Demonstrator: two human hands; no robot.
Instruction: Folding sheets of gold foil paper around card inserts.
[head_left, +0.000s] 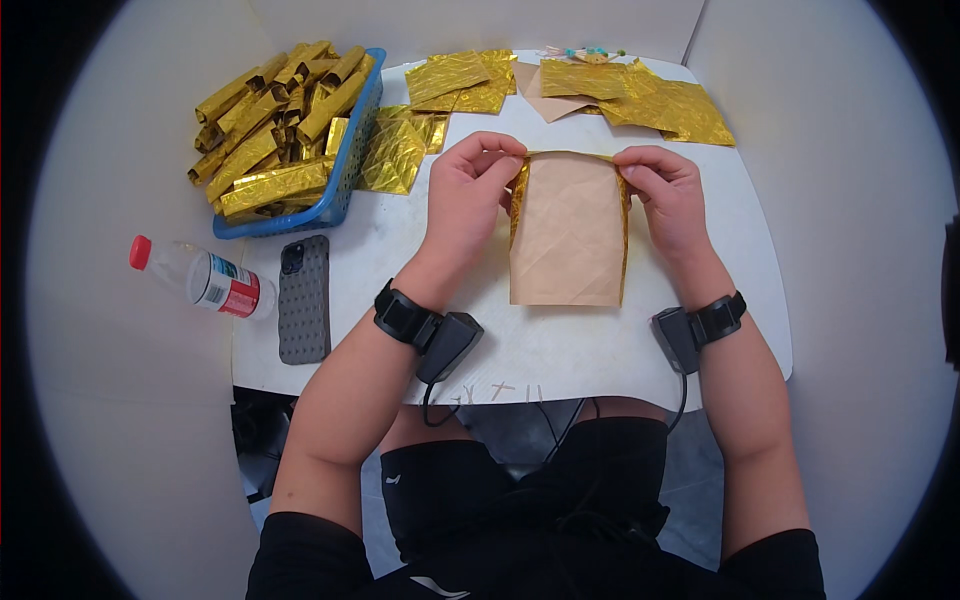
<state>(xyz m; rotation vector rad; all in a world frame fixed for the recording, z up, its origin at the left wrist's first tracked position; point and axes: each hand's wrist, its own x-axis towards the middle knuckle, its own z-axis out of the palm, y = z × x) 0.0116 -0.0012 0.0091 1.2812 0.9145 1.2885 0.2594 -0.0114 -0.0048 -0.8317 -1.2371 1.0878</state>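
A sheet of gold foil paper point(568, 235) shows its plain tan back to me, with narrow gold strips along both side edges and its far edge. My left hand point(474, 185) pinches the sheet's far left corner between thumb and fingers. At the far right corner, my right hand point(667, 190) grips it the same way. The sheet's near end hangs or lies loosely over the white table point(440, 330); I cannot tell whether it touches the surface.
At the left, a blue basket point(352, 185) holds many rolled gold paper pieces point(275, 185). Flat gold sheets point(392, 150) lie beside it, with more gold sheets point(690, 112) at the back. A phone point(304, 300) and a plastic bottle point(215, 280) lie at the left edge.
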